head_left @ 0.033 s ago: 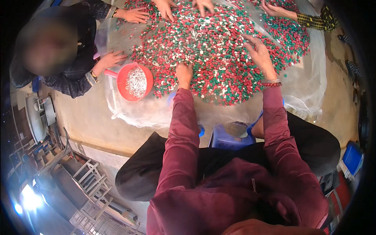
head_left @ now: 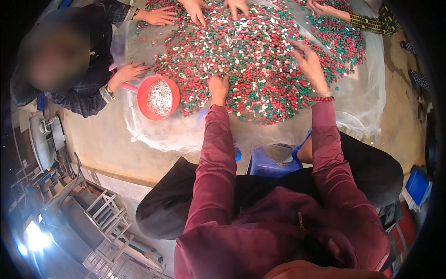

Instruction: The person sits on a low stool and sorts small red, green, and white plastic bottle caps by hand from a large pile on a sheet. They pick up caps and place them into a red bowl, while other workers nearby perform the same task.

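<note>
A wide pile of small red, green and white pieces (head_left: 260, 86) lies spread in front of me. My left hand (head_left: 218, 88) is down at its near side, the fingers curled closed; whatever they hold is hidden. To the right, my right hand (head_left: 308, 65) is over the pile with its fingers apart and nothing visible in them. Left of my left hand stands a red handled scoop (head_left: 174, 100) holding many small, pale hook-shaped pieces (head_left: 160, 97). A few similar white hooks (head_left: 195, 71) lie on the pile.
Under the pile is a translucent sheet (head_left: 357, 107). A co-worker's hands (head_left: 131, 70) rest at the left, another's hands (head_left: 195, 10) at the far side, and a yellow-and-black sleeve (head_left: 371, 22) reaches in far right. A blue plastic stool (head_left: 274, 161) stands between my legs.
The view has shifted very slightly. At the far side, a co-worker's hand has moved a little to the left. My own hands stay nearly in place.
</note>
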Available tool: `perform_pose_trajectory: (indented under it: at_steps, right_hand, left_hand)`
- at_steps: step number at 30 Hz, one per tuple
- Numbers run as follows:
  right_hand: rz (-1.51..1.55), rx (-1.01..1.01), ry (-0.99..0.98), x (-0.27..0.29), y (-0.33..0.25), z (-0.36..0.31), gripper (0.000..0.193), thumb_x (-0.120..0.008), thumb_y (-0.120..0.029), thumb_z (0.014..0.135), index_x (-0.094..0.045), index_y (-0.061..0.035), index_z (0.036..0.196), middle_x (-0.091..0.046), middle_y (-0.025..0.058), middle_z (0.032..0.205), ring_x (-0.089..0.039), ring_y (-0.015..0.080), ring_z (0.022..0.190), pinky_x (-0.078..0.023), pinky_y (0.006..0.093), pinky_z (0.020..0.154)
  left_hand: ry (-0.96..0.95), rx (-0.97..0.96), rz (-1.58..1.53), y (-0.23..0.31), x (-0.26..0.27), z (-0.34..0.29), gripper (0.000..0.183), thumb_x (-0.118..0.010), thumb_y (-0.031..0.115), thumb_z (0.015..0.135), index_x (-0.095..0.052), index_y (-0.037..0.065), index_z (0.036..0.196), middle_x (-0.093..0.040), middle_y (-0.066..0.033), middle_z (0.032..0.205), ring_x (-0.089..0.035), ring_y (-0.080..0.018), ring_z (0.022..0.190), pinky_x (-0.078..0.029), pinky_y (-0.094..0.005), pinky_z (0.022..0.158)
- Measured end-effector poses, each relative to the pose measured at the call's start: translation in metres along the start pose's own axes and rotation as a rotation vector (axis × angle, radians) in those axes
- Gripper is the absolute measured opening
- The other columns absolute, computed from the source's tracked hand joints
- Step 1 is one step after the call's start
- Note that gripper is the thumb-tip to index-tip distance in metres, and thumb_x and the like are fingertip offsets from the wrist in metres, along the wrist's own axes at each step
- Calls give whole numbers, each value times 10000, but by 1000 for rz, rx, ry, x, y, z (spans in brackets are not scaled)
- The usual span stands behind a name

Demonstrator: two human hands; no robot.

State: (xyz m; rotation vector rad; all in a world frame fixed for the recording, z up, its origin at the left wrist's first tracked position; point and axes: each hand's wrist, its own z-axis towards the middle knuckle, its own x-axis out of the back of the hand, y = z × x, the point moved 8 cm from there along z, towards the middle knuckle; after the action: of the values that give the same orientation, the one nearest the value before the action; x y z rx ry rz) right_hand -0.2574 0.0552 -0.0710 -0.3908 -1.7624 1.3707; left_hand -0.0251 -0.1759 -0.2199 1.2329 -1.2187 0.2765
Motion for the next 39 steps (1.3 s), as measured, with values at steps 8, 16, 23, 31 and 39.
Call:
perform_pose_trajectory:
  at_steps: [8, 16, 23, 31, 39]
  right_hand:
    - [-32, 20, 22, 14, -8, 8, 360, -540, -159, 894, -565, -60, 1240, -585, 124, 1212, -584, 214, 1062, -451, 319, 904]
    - [72, -40, 7, 0, 5, -15, 365, -536, -175, 913, -547, -52, 1257, -571, 105, 1235, -551, 186, 1109, -430, 309, 933]
    - [1020, -766, -99, -85, 92, -65, 451, -511, -333, 940, -435, -80, 1305, -528, 159, 1188, -548, 314, 1014, -475, 467, 855]
    - [1647, -738, -27, -131, 108, -76, 224, -574, -142, 900, -576, -33, 1096, -501, 26, 785, -496, 155, 726, -490, 429, 833]
    - [1404, -845, -115, -127, 92, -90, 319, -555, -215, 920, -546, -83, 1210, -491, 92, 1067, -523, 252, 956, -491, 482, 833]
  left_hand:
    - [-104, -115, -398, 83, -64, -46, 301, -756, 193, 673, -671, 63, 931, -599, -159, 827, -566, -317, 760, -457, -405, 685]
    - [-408, 67, -935, 165, -65, -76, 314, -668, 291, 851, -589, 20, 712, -565, 7, 661, -519, -78, 654, -414, -268, 568]
    - [-741, 0, -674, 142, -35, -80, 193, -563, 200, 922, -617, 20, 967, -636, -38, 851, -617, -138, 792, -537, -297, 680]
    - [-588, 163, -481, 86, -2, -68, 150, -658, 131, 853, -650, -15, 886, -659, -70, 737, -624, -115, 582, -501, -230, 491]
    - [-564, 175, -848, 110, 19, -73, 177, -691, 160, 839, -671, 35, 963, -656, -13, 809, -581, -84, 640, -461, -201, 570]
